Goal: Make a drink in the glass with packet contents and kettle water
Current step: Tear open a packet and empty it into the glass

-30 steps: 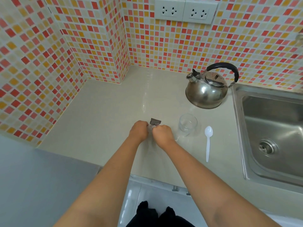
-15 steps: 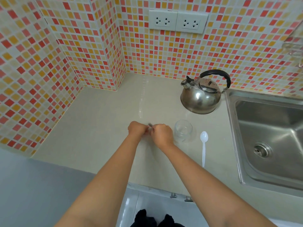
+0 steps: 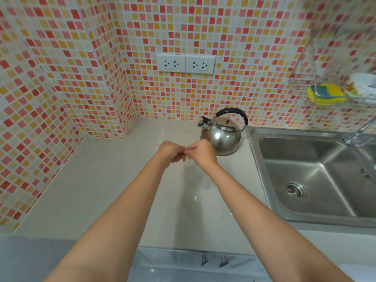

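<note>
— Hands? Left hand [image 3: 172, 151] and right hand [image 3: 201, 152] meeting above the table [image 3: 105, 190], fingers [image 3: 190, 148] pinched together on something too small to identify.

— Kettle? Steel kettle [image 3: 220, 137] just beyond the right fingers, upright beside the sink [image 3: 317, 176]. Glass hidden or blurred under the right wrist.

Bright even light, wide-angle edge distortion
</note>
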A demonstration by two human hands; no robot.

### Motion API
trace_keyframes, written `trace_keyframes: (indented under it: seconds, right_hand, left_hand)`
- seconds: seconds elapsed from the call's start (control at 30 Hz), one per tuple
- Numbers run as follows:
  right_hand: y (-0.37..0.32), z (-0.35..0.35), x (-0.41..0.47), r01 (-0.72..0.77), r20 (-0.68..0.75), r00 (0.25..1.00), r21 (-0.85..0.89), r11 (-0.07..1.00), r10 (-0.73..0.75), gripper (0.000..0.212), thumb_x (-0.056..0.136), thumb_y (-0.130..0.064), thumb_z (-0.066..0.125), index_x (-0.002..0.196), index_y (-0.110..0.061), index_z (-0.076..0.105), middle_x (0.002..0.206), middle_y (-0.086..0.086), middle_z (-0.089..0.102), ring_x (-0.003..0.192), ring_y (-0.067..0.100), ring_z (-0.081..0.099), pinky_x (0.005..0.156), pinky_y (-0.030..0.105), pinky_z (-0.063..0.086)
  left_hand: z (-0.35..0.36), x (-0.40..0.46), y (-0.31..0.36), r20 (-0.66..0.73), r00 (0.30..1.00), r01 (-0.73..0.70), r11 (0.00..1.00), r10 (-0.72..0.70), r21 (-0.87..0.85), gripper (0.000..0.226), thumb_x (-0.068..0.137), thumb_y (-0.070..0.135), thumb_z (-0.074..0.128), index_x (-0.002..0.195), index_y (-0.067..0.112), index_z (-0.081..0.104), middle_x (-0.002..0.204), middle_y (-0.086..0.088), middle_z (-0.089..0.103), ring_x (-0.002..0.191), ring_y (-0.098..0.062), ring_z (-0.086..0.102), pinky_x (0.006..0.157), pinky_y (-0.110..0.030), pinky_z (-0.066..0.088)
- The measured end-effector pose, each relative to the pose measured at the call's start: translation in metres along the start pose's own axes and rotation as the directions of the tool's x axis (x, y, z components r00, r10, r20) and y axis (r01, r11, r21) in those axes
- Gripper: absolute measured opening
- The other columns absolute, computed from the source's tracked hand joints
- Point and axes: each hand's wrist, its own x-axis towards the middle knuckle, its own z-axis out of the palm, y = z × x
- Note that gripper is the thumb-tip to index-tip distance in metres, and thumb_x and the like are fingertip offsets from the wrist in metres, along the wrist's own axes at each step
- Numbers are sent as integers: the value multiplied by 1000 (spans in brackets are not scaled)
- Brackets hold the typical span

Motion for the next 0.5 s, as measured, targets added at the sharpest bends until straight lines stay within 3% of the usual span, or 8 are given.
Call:
trace_keyframes:
  seconds: [0.1,0.17,0.27,0.37,0.4,0.5]
  right_hand:
    - [2,-27,-2,-194,122,975,78,978,184,11,81,-6,65,86,1,72,75,14,73,75,23,70,72,32,58]
    - [2,-46,-15,-270,184,952,129,954,245,9,86,-2,57,81,-6,64,60,7,65,62,17,60,65,26,52]
    - [2,-73,-39,-306,221,940,207,929,261,15,92,0,50,101,4,61,84,16,66,65,17,65,75,26,52]
    - [3,-89,-58,-353,261,916,169,920,304,29,95,-1,45,119,12,56,117,25,64,106,30,65,70,20,46]
    - [6,-91,-62,-357,249,918,180,917,309,30,96,0,44,120,12,56,121,26,62,106,31,65,72,20,46]
    - [19,-88,-60,-342,201,932,215,915,301,26,95,-2,48,113,12,60,112,27,66,79,24,66,79,26,51]
  left_hand:
    - [16,-8,10,83,996,-23,998,17,66,10,89,10,63,80,6,65,74,-10,61,62,-12,57,61,-18,47]
    - [29,-13,14,147,989,-39,997,29,66,13,90,11,61,78,5,64,75,-9,61,64,-13,56,64,-19,47]
    - [45,-23,16,219,974,-74,995,59,63,19,92,13,59,75,6,60,72,-8,59,63,-13,54,67,-20,47]
    - [62,-30,17,256,965,-83,992,56,97,24,96,13,53,73,6,55,70,-8,54,61,-13,50,66,-20,45]
    - [67,-31,17,258,965,-78,990,45,119,27,98,12,50,72,7,54,70,-8,52,61,-12,48,64,-20,44]
    - [76,-31,15,254,967,-79,980,30,184,29,99,6,44,71,6,51,73,-8,51,63,-10,46,63,-21,43]
